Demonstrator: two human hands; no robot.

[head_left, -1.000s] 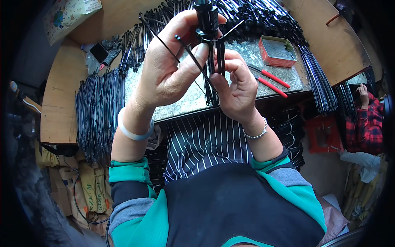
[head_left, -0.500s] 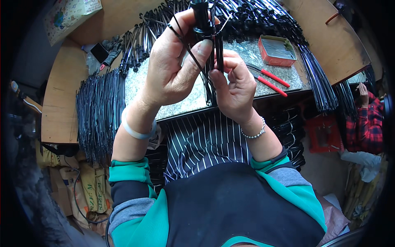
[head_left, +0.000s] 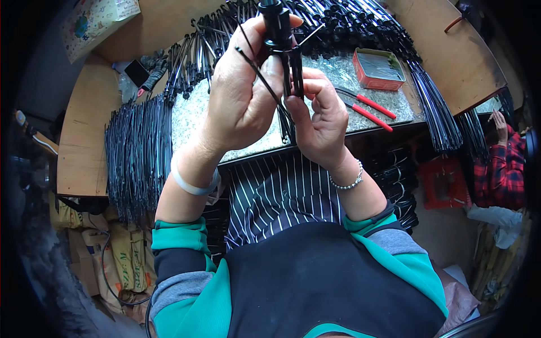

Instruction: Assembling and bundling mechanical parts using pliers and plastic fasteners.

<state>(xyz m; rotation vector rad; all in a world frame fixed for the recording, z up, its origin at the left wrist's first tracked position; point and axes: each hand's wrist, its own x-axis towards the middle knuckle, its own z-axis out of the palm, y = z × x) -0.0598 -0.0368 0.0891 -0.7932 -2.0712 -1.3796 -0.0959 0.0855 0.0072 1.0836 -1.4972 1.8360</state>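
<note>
Close above the table's front edge I hold a black umbrella runner upright, a flanged plastic tube with thin black ribs hanging from its lower collar. My left hand is closed round the runner from the left, its thumb against the collar area. One loose rib slants across that thumb. My right hand pinches the hanging ribs between thumb and fingers, just below the collar. A thin, light-coloured wire or pin sticks out at the collar's right side. Hidden behind my hands are the fingertips' exact contacts.
Red-handled pliers lie right of my right hand, near a red box of thin pins. Bundles of black ribs hang over the left edge; more umbrella frames pile up behind. At far right, a person's plaid sleeve shows.
My left hand has shifted slightly right and down with the runner turned a little in it. The loose rib's upper end has dropped lower. My right hand keeps its pinch.
</note>
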